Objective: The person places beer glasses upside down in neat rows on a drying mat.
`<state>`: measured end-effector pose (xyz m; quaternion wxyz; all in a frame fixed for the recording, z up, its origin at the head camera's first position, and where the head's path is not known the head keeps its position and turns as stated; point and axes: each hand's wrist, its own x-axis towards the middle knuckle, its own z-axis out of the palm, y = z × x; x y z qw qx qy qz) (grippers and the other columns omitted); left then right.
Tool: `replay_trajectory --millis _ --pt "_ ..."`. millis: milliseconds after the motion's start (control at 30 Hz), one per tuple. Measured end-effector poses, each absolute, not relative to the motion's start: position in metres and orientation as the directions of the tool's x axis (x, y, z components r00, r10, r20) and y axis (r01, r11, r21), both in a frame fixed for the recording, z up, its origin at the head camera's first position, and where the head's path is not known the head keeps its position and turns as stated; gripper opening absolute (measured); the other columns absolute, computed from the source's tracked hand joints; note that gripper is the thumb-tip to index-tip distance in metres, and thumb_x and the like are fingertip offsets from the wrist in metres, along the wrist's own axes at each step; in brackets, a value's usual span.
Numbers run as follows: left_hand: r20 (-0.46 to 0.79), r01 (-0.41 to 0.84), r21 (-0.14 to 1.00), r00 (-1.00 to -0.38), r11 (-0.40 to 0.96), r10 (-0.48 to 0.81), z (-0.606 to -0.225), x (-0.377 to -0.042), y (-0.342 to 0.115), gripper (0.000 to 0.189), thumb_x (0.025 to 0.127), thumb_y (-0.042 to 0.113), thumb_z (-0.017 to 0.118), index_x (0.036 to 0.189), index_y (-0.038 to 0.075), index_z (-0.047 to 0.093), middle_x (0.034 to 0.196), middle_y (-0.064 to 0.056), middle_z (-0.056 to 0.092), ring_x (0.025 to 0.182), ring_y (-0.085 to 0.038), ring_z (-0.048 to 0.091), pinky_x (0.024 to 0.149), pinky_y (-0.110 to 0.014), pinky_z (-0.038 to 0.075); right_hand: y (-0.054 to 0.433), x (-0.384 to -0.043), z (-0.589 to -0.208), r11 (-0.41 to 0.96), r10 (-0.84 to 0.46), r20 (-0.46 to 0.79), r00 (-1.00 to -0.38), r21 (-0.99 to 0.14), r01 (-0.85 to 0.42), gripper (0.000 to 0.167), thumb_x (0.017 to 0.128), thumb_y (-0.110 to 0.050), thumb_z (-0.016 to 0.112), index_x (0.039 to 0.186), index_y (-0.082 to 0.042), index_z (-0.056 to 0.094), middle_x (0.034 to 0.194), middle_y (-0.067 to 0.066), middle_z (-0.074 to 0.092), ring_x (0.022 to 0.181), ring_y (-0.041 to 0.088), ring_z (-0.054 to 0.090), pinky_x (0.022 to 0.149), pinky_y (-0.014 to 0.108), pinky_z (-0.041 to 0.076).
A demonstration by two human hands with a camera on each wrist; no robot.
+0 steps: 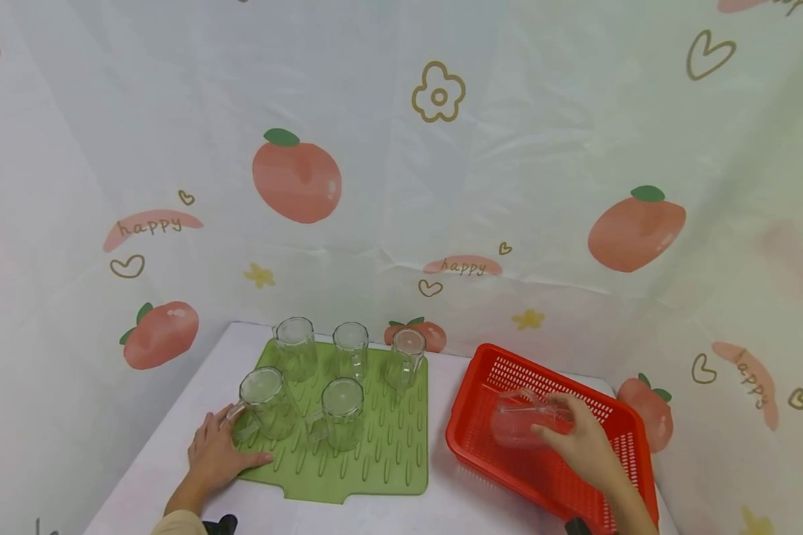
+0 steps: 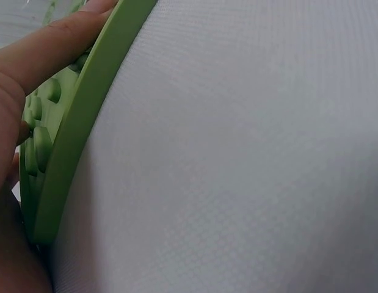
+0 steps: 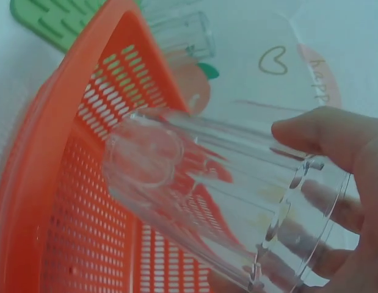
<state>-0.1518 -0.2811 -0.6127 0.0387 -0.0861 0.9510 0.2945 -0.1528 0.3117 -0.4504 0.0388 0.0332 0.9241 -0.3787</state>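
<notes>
My right hand (image 1: 585, 442) grips a clear glass mug (image 3: 195, 177) tipped on its side over the red basket (image 1: 464, 401). In the right wrist view its thumb and fingers wrap one end of the glass, and the other end points at the basket's wall. At the left, my left hand (image 1: 217, 453) rests on the front left corner of the green drying mat (image 1: 381, 475), thumb stretched across its edge. Close by its fingertips stands a front-left mug (image 1: 272, 409), its handle toward the hand. Another mug (image 1: 343, 416) is to the right of that one.
Behind these, a back row on the mat has a left mug (image 1: 297, 353), a middle mug (image 1: 351, 353) and a right mug (image 1: 407, 364). The white table (image 1: 442, 490) shows between mat and basket. A printed curtain (image 1: 375, 148) hangs close behind.
</notes>
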Motion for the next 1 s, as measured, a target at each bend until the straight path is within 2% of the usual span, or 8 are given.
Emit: replay_trajectory --millis 133,400,600,800,1000 --pt "-0.128 -0.188 0.552 -0.982 0.813 -0.14 -0.614 -0.151 -0.281 0.122 0.062 0.066 0.087 0.154 0.005 0.034 0.164 -0.028 0.017 0.146 -0.064 0.006 0.111 -0.081 0.012 0.306 -0.153 -0.448 0.61 0.035 -0.165 -0.986 -0.778 0.152 0.066 0.091 -0.037 0.077 0.144 -0.013 0.047 0.144 0.017 0.052 0.132 0.038 0.048 0.087 0.041 0.062" --pt "-0.127 -0.184 0.55 -0.982 0.815 -0.137 -0.61 -0.151 -0.28 0.123 0.062 0.065 0.087 0.153 0.001 0.034 0.163 -0.028 0.017 0.145 -0.064 0.007 0.11 -0.081 0.013 0.291 -0.154 -0.444 0.475 0.063 -0.2 -0.978 -0.856 0.205 0.071 0.09 -0.045 0.076 0.147 -0.019 0.044 0.145 0.014 0.051 0.131 0.032 0.047 0.085 0.036 0.062" --pt "-0.137 -0.19 0.55 -0.981 0.813 -0.137 -0.607 -0.152 -0.28 0.125 0.062 0.066 0.087 0.154 0.001 0.033 0.163 -0.029 0.016 0.145 -0.065 0.006 0.111 -0.081 0.013 0.28 -0.157 -0.445 0.417 0.058 -0.16 -0.985 -0.893 0.17 0.065 0.092 -0.043 0.075 0.145 -0.022 0.046 0.145 0.007 0.053 0.127 0.025 0.051 0.085 0.028 0.06" --pt "-0.137 -0.191 0.553 -0.981 0.811 -0.138 -0.606 -0.151 -0.279 0.125 0.062 0.065 0.087 0.153 0.0 0.033 0.163 -0.029 0.017 0.145 -0.065 0.006 0.111 -0.081 0.012 0.271 -0.159 -0.449 0.346 0.007 -0.105 -0.994 -0.933 0.101 0.056 0.096 -0.035 0.071 0.145 -0.021 0.048 0.14 -0.003 0.055 0.119 0.005 0.055 0.088 0.025 0.058" --pt "-0.132 -0.183 0.548 -0.982 0.816 -0.132 -0.606 -0.151 -0.28 0.124 0.062 0.066 0.087 0.153 0.0 0.034 0.163 -0.029 0.017 0.145 -0.065 0.007 0.11 -0.081 0.014 0.259 -0.161 -0.451 0.307 -0.009 -0.093 -0.996 -0.948 0.086 0.055 0.097 -0.033 0.07 0.145 -0.019 0.047 0.14 0.001 0.055 0.118 0.008 0.056 0.088 0.024 0.058"
